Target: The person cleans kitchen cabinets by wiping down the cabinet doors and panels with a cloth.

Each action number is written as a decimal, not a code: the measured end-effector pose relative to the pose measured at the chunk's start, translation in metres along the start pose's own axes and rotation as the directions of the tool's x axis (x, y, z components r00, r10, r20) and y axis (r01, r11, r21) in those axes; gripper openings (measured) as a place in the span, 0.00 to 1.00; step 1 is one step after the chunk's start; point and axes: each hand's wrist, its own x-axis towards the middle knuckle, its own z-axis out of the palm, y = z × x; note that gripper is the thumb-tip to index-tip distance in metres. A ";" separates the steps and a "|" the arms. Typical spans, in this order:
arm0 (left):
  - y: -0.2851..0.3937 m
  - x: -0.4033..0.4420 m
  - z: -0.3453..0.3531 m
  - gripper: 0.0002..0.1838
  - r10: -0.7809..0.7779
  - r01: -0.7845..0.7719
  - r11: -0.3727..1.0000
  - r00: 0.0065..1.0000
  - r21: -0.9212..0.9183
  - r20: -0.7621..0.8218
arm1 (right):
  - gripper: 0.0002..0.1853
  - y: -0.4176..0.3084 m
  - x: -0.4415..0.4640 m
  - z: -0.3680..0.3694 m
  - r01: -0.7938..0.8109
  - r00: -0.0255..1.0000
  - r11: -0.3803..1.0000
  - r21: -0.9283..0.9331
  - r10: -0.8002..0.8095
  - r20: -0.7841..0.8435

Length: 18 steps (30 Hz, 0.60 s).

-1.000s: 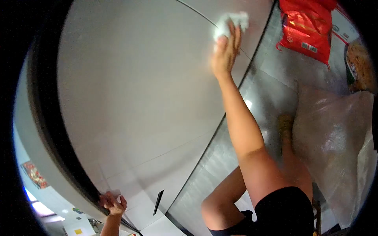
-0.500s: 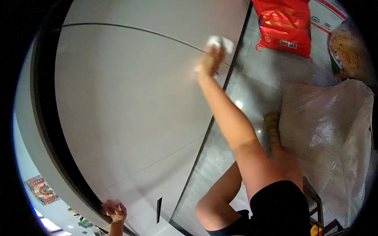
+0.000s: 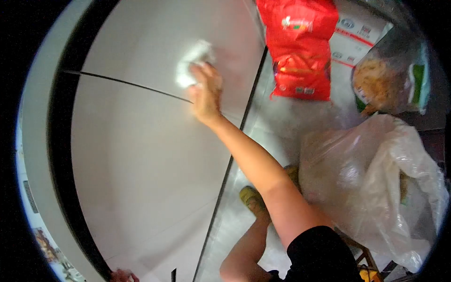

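Note:
My right hand [image 3: 206, 91] is pressed on a white cloth [image 3: 188, 63], blurred by motion, lying against the pale panel [image 3: 141, 150]. The fingers curl over the near side of the cloth, just above the dark seam that crosses the panel. At the bottom left, my left hand [image 3: 124, 276] rests at the panel's black edge [image 3: 61, 155]. Only its fingers show, somewhat apart and blurred; the rest is cut off by the frame. It appears to hold nothing.
Right of the panel, a red bag [image 3: 300, 51] stands on the grey floor [image 3: 263, 136], near a white printed box [image 3: 357, 40]. A clear bag with brownish contents [image 3: 376, 84] and a large translucent plastic sheet [image 3: 347, 174] lie farther right. My foot in a greenish shoe [image 3: 253, 199] is below.
My right hand and the cloth have moved left across the panel, away from its right edge. The view has shifted, and my left hand now sits lower, mostly out of frame.

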 end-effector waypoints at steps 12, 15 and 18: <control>0.026 0.044 0.028 0.14 -0.247 0.155 0.828 0.964 -0.538 -0.103 | 0.44 0.105 0.246 -0.203 -0.666 0.739 0.541 -0.513 0.385 -0.553; 0.029 0.046 0.030 0.14 -0.301 0.179 0.790 0.947 -0.586 -0.116 | 0.44 0.161 0.292 -0.264 -0.485 0.840 0.489 -0.725 0.491 -0.232; 0.032 0.044 0.031 0.14 -0.334 0.197 0.759 0.936 -0.620 -0.112 | 0.44 0.178 0.302 -0.275 -0.491 0.787 0.542 -0.682 0.612 -0.081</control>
